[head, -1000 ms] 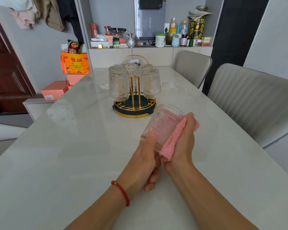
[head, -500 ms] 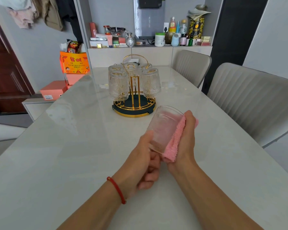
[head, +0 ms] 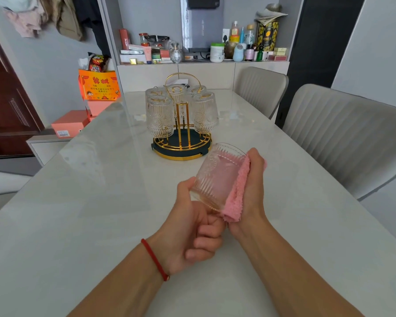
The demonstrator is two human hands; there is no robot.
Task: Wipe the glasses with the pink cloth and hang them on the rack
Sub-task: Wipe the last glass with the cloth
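A clear embossed glass (head: 217, 175) is held tilted above the table, its mouth pointing away from me. My left hand (head: 192, 229) grips the base of the glass, thumb on its left side. My right hand (head: 252, 191) holds the pink cloth (head: 237, 193) wrapped against the right side of the glass. Beyond them stands the gold rack (head: 182, 124) on a dark round base, with several embossed glasses (head: 159, 116) hanging upside down on it.
The pale marble table (head: 89, 213) stretches around the hands. Two grey chairs (head: 343, 138) stand along the right side. A cluttered shelf (head: 201, 53) sits behind the table's far end, orange boxes (head: 98, 88) at the left.
The glass has turned in my hands and the cloth has slid along its side. Both hands have stayed at about the same spot.
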